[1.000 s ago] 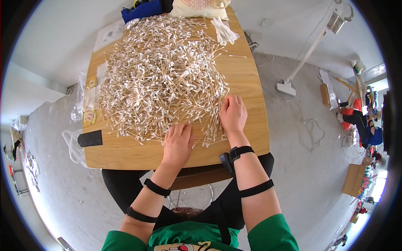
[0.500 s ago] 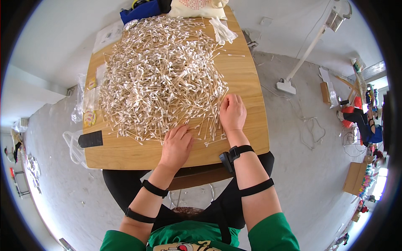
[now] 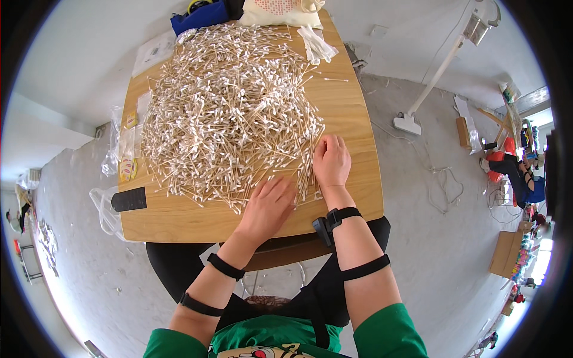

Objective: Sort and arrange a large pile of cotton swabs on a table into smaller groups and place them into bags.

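On the wooden table (image 3: 349, 113), loose cotton swabs (image 3: 233, 107) heaped | left hand (image 3: 272, 206) near table's front edge, fingers loosely extended, nothing visibly held | right hand (image 3: 332, 162) toward table's right, curled, contents I can't tell | swabs look light, stiff-stemmed, soft-tipped; pinch mid-stem

A light-brown wood-grained tabletop (image 3: 352, 185) is carrying a broad heap of white-tipped cotton swabs (image 3: 227, 113). Beyond the heap, a cream fabric bag (image 3: 277, 15) is resting; to the heap's near left, a flat black rectangular piece (image 3: 129, 199) is lying.
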